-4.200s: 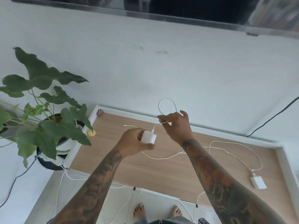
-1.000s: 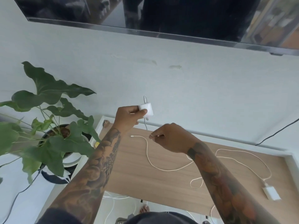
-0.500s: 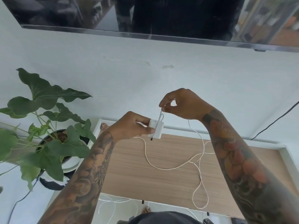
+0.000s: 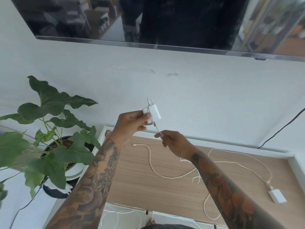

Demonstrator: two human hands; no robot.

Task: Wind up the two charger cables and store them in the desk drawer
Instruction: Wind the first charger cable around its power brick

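White plug [image 4: 152, 111] in my left hand [image 4: 132, 123], held up against the wall above the bench [image 4: 148, 187], fingers closed round its lower end. I can see a turn of cable going over the top of the plug, so the winding has begun, by my reading. My right hand [image 4: 173, 141] sits just below and right of the plug, thumb and forefinger pinching the cable [image 4: 156, 128] that runs down from it. Whether the rest of that cable hangs on behind my forearm I cannot tell for certain; a long run lies loose on the bench below the plug, ending in a small connector [image 4: 135, 145] just under my left wrist.

The second charger [image 4: 277, 196] lies flat on the bench, far right of the plug and well apart from both hands, its cable [image 4: 239, 156] sprawled in wide loops and untouched.

So I judge the job barely started: one cable with perhaps a wrap or two on, most of its length still to be taken up, the other not begun. No drawer shows open; the storing is all still ahead. The plant [image 4: 54, 142] stands left of the plug, off the bench.
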